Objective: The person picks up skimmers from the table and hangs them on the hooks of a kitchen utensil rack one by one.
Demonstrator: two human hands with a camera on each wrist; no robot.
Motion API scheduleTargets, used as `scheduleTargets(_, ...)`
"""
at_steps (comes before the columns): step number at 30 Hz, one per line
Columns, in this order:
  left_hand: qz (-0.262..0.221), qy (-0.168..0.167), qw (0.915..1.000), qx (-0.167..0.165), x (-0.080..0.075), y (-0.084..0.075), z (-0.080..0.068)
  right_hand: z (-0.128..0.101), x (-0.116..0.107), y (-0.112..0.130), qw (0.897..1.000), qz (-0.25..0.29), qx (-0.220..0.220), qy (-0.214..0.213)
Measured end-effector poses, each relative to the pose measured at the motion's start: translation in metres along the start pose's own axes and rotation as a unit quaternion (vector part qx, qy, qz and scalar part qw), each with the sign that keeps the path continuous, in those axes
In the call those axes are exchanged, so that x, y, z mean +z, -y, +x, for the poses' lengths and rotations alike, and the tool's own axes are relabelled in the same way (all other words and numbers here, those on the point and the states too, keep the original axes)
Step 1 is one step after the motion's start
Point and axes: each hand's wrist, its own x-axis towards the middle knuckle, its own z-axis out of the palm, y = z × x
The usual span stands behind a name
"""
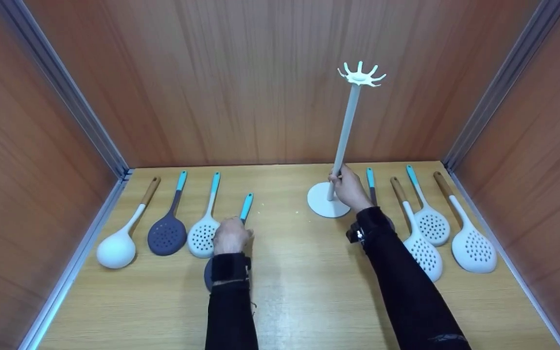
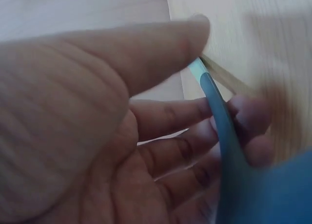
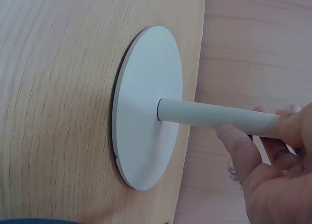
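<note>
My left hand (image 1: pixel 232 236) is over a dark kitchen utensil (image 1: pixel 208 274) with a turquoise handle end. In the left wrist view its fingers curl round the neck of the utensil (image 2: pixel 224 129), the thumb lying above. Most of its head is hidden, so its exact kind does not show. My right hand (image 1: pixel 350 188) grips the pole of a white utensil stand (image 1: pixel 346 124) low down, just above its round base. The right wrist view shows thumb and fingers around the pole and the disc base (image 3: pixel 146 112) on the table. Curved hooks at the stand's top carry nothing.
To the left lie a white ladle (image 1: pixel 116 250), a dark skimmer (image 1: pixel 166 236) and a white skimmer (image 1: pixel 202 236). Several white skimmers (image 1: pixel 474 250) lie to the right, with a dark-necked utensil (image 1: pixel 371 180) partly behind my right arm. Wood panels (image 1: pixel 241 82) enclose the table.
</note>
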Motion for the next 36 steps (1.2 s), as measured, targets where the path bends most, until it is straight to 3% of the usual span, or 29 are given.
scheduleTargets(9, -0.002, -0.009, 0.9999, 0.010, 0.003, 0.004, 0.008, -0.001, 0.003, 0.000, 1.000, -0.001, -0.012, -0.002)
scheduleTargets(17, 0.026, -0.041, 0.9971, 0.059, 0.032, 0.026, 0.063, -0.004, 0.010, 0.001, 0.999, 0.011, -0.042, -0.005)
scheduleTargets(22, 0.036, -0.078, 0.9927, 0.085, 0.036, 0.027, 0.072, -0.005, 0.015, 0.005, 0.999, 0.007, -0.049, -0.009)
scheduleTargets(25, 0.028, -0.100, 0.9901, 0.094, 0.033, 0.023, 0.068, -0.006, 0.019, 0.006, 0.999, 0.005, -0.051, -0.012)
scheduleTargets(31, -0.004, -0.150, 0.9833, 0.103, 0.001, -0.010, 0.010, -0.008, 0.024, 0.008, 0.998, 0.009, -0.055, -0.009)
scheduleTargets(36, -0.016, -0.199, 0.9734, 0.113, -0.002, -0.019, -0.002, -0.009, 0.027, 0.010, 0.999, 0.014, -0.052, -0.005)
